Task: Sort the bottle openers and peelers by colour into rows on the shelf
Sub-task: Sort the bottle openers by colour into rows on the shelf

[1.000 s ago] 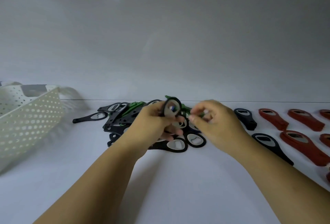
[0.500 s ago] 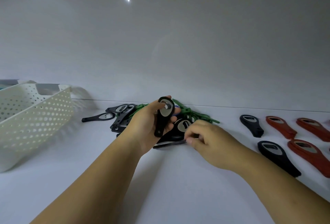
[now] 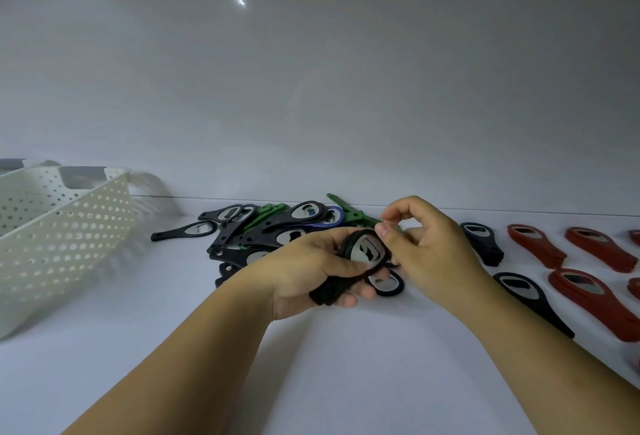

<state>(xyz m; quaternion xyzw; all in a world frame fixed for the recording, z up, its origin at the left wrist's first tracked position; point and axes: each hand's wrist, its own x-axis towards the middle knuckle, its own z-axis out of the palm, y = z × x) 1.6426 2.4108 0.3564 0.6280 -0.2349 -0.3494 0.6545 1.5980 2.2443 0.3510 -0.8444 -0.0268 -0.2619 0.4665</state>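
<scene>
My left hand [image 3: 304,272] grips a stack of black bottle openers [image 3: 360,258], held tilted above the white shelf [image 3: 311,365]. My right hand [image 3: 433,247] is right beside it, its fingers curled, with fingertips touching the head of the stack. Behind both hands lies a mixed pile [image 3: 263,230] of black openers, green peelers [image 3: 353,214] and one blue opener [image 3: 334,218]. To the right, two stacks of black openers [image 3: 483,242] [image 3: 526,296] lie next to rows of red openers [image 3: 588,296].
A white perforated basket [image 3: 62,233] stands at the left, tilted toward the pile. The shelf's white back wall [image 3: 311,105] rises just behind the pile. More red openers [image 3: 595,247] run off the right edge.
My right hand has lifted off the pile and come up to the head of the black openers in my left hand, which now holds them lower and more tilted.
</scene>
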